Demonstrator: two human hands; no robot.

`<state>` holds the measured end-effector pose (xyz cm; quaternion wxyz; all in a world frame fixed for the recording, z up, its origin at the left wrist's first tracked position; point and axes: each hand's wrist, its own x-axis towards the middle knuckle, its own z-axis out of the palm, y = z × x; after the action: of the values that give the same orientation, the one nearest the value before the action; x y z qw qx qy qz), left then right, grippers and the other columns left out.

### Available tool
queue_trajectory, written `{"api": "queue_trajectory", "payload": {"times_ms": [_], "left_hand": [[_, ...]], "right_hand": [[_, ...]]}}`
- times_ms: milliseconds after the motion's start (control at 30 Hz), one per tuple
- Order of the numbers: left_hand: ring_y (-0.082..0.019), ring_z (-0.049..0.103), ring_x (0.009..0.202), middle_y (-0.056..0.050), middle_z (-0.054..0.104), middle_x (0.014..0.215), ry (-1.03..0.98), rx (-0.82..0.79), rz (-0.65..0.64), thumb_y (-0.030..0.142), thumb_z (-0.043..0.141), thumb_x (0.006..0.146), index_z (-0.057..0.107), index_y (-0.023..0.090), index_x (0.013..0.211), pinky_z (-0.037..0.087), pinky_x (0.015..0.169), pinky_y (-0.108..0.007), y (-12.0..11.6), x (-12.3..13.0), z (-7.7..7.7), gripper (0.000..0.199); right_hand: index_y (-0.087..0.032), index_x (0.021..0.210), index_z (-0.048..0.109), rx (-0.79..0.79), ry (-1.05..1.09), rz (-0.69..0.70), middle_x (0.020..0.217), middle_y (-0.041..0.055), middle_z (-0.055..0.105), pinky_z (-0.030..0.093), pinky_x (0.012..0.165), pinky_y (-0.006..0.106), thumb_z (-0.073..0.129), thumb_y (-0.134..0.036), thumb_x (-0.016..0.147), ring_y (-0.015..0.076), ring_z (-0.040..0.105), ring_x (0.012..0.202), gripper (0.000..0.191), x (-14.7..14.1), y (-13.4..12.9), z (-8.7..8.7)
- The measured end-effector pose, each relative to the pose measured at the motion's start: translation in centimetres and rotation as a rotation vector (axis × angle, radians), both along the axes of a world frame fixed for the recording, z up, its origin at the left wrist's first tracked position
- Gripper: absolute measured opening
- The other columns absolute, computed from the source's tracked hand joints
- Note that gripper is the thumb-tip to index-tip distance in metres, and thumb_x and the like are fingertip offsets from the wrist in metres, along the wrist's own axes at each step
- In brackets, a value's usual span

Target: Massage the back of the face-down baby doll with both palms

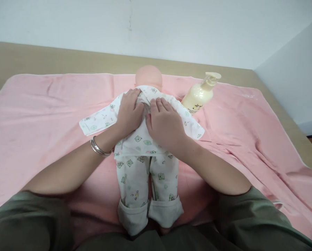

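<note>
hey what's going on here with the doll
A person is pressing or smoothing the patterned top of a doll, with the left hand and right hand both laid on it. The doll lies on a pink blanket, sleeves spread out and trouser cuffs turned up; no face shows. A pump bottle is beside the sleeve on the right.

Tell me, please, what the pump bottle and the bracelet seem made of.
Cream-coloured pump bottle: probably glossy plastic, from its bright highlights and moulded-looking pump. Silver-coloured bracelet: likely polished metal, from its shiny, rigid-looking bands; solid or plated, I cannot tell.
</note>
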<state>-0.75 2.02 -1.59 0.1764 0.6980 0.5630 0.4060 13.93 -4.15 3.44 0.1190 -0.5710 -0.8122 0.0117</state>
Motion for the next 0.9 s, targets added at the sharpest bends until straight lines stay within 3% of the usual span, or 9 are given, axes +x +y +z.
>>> {"api": "queue_trajectory", "payload": {"times_ms": [133, 233, 367, 533, 767, 900], "left_hand": [[-0.033, 0.058, 0.138, -0.016, 0.068, 0.142, 0.039, 0.016, 0.005, 0.023, 0.04, 0.088, 0.065, 0.015, 0.131, 0.041, 0.127, -0.051, -0.4, 0.3, 0.1, 0.05], [-0.032, 0.057, 0.14, -0.014, 0.067, 0.143, 0.035, 0.02, 0.01, 0.024, 0.042, 0.087, 0.064, 0.016, 0.133, 0.04, 0.128, -0.049, -0.5, 0.3, 0.1, 0.051], [-0.031, 0.059, 0.137, -0.014, 0.068, 0.142, 0.023, 0.039, 0.017, 0.022, 0.044, 0.087, 0.064, 0.017, 0.134, 0.04, 0.128, -0.048, -0.3, 0.3, -0.2, 0.051], [-0.032, 0.06, 0.136, -0.013, 0.068, 0.14, 0.021, 0.043, 0.006, 0.021, 0.045, 0.086, 0.065, 0.017, 0.131, 0.043, 0.125, -0.051, -0.3, 0.3, -0.2, 0.049], [-0.032, 0.055, 0.144, -0.012, 0.066, 0.146, 0.034, -0.008, -0.007, 0.021, 0.046, 0.091, 0.062, 0.019, 0.138, 0.037, 0.13, -0.051, -0.7, 0.2, 0.2, 0.05], [-0.032, 0.038, 0.16, -0.014, 0.053, 0.163, 0.073, -0.045, -0.032, 0.024, 0.044, 0.096, 0.054, 0.016, 0.15, 0.025, 0.136, -0.056, -2.6, 0.8, 0.7, 0.055]], "right_hand": [[0.0, 0.156, 0.05, -0.084, 0.129, 0.057, 0.164, 0.0227, 0.048, 0.036, 0.133, 0.051, 0.041, -0.02, 0.106, 0.0332, 0.038, 0.16, 0.054, 0.4, 1.0, 0.3], [-0.004, 0.16, 0.045, -0.16, 0.227, 0.077, 0.172, 0.0163, 0.038, 0.03, 0.137, 0.049, 0.039, -0.02, 0.105, 0.029, 0.028, 0.165, 0.058, 0.8, 2.9, -0.2], [-0.005, 0.164, 0.037, -0.088, 0.243, 0.039, 0.176, 0.0154, 0.029, 0.017, 0.14, 0.053, 0.043, -0.02, 0.102, 0.0296, 0.017, 0.168, 0.065, 0.7, 4.3, -1.5], [-0.006, 0.164, 0.038, -0.074, 0.246, 0.038, 0.176, 0.0149, 0.029, 0.016, 0.14, 0.052, 0.042, -0.023, 0.102, 0.0293, 0.019, 0.168, 0.065, 0.6, 4.3, -2.4], [-0.005, 0.165, 0.037, -0.07, 0.247, 0.056, 0.176, 0.0145, 0.03, 0.016, 0.14, 0.052, 0.04, -0.025, 0.101, 0.0294, 0.019, 0.168, 0.067, 0.9, 4.5, -2.3], [-0.004, 0.166, 0.033, -0.116, 0.216, 0.123, 0.177, 0.0152, 0.027, 0.015, 0.14, 0.053, 0.042, -0.028, 0.101, 0.03, 0.018, 0.168, 0.071, 2.0, 5.6, -2.0]]}}
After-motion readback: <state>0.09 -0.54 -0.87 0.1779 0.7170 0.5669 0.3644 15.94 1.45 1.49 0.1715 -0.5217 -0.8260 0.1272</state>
